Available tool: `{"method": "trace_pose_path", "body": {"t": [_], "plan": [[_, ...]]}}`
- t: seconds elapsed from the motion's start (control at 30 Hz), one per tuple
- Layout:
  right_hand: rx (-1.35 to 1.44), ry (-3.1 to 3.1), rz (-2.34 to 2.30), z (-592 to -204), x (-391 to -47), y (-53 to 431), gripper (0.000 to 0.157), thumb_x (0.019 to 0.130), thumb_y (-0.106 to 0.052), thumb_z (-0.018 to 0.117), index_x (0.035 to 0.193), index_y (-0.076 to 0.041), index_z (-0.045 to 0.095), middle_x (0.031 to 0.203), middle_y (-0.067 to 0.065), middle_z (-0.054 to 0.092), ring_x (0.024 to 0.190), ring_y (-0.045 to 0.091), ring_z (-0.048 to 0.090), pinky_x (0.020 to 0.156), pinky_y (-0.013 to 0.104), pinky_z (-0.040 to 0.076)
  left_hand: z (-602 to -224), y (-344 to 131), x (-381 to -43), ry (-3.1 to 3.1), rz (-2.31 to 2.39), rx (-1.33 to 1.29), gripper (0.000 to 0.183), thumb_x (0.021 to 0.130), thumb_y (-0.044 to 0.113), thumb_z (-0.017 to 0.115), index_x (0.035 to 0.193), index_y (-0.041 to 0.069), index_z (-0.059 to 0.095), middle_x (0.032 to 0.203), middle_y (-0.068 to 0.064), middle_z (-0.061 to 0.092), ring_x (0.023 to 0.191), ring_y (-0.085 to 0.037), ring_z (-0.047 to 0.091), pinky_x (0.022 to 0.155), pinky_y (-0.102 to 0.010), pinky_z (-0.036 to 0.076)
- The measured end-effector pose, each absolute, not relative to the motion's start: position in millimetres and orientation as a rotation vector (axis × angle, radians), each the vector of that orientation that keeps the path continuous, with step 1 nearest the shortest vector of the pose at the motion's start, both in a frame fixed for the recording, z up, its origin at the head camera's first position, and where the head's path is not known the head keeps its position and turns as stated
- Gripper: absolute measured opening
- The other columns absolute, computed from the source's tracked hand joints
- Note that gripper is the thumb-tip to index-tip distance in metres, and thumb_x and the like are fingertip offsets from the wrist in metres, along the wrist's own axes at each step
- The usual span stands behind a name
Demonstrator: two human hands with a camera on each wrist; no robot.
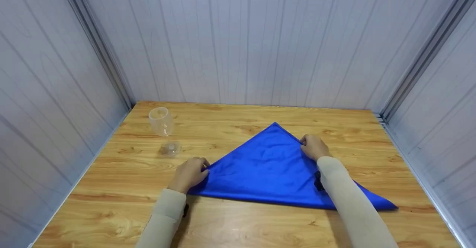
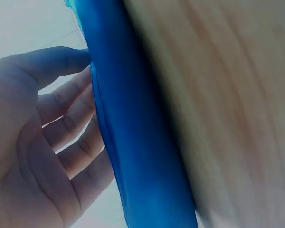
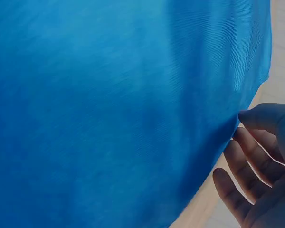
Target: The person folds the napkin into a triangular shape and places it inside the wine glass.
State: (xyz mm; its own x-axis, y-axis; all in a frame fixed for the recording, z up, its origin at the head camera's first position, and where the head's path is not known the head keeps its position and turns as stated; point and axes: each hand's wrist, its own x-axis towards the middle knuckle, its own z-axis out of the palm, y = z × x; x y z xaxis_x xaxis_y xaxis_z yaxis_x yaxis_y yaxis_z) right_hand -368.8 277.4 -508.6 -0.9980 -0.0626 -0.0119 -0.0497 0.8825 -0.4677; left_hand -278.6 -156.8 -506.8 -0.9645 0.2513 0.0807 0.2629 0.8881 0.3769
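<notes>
The glossy blue triangular cloth (image 1: 256,170) lies folded on the wood-grain desk (image 1: 111,211). The left hand (image 1: 188,173) pinches its left edge between thumb and fingertips; the right hand (image 1: 314,147) likewise pinches the upper right edge, presumably to keep the layers aligned.

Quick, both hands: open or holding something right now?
Left hand: pinching the blue cloth by its edge near the left corner.
Right hand: pinching the same cloth by its right-hand sloping edge.
</notes>
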Motion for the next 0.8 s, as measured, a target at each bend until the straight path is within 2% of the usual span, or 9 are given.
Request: {"method": "trace_pose_path", "body": {"t": [0.2,0.33,0.43,0.6,0.8], "plan": [[-0.017,3.007,-0.764,-512.9,-367.0,286.7,0.023,0.095,-0.021,0.061,0.103,-0.001,0.07,0.101,0.016,0.068,0.088,0.029,0.064,0.078,0.047,0.052,-507.4,-161.6,-279.1,-3.009,-0.648,-0.395,0.01,0.087,0.01,0.073,0.096,0.005,0.075,0.09,-0.007,0.069,0.084,-0.024,0.066,0.079,-0.045,0.054],[0.003,2.983,-0.735,-514.0,-364.7,288.8,0.02,0.093,-0.026,0.06,0.09,-0.007,0.066,0.089,0.008,0.064,0.077,0.023,0.058,0.068,0.04,0.047,-508.0,-163.9,-278.8,-2.997,-0.668,-0.408,0.009,0.084,0.009,0.071,0.091,0.005,0.075,0.086,-0.005,0.068,0.079,-0.022,0.064,0.075,-0.045,0.054],[0.013,2.978,-0.74,-514.2,-363.3,288.6,0.017,0.09,-0.025,0.061,0.084,-0.009,0.063,0.083,0.005,0.06,0.073,0.02,0.054,0.066,0.037,0.043,-507.4,-164.9,-278.5,-2.981,-0.677,-0.433,0.01,0.081,0.009,0.072,0.089,0.005,0.075,0.085,-0.004,0.068,0.077,-0.021,0.063,0.074,-0.045,0.054],[-0.002,3.023,-0.777,-513.0,-361.9,288.1,0.011,0.089,-0.019,0.061,0.086,-0.009,0.063,0.085,0.006,0.063,0.075,0.022,0.057,0.069,0.04,0.046,-507.0,-165.6,-279.3,-2.985,-0.678,-0.428,0.009,0.078,0.008,0.073,0.087,0.005,0.074,0.082,-0.002,0.066,0.074,-0.021,0.061,0.073,-0.045,0.053],[-0.018,3.098,-0.781,-512.2,-360.8,286.4,0.012,0.091,-0.016,0.06,0.092,-0.005,0.065,0.086,0.009,0.065,0.074,0.024,0.059,0.068,0.044,0.049,-507.4,-165.5,-278.4,-2.998,-0.671,-0.387,0.006,0.079,0.008,0.073,0.085,0.006,0.072,0.081,-0.002,0.066,0.071,-0.019,0.059,0.07,-0.044,0.053]]}}
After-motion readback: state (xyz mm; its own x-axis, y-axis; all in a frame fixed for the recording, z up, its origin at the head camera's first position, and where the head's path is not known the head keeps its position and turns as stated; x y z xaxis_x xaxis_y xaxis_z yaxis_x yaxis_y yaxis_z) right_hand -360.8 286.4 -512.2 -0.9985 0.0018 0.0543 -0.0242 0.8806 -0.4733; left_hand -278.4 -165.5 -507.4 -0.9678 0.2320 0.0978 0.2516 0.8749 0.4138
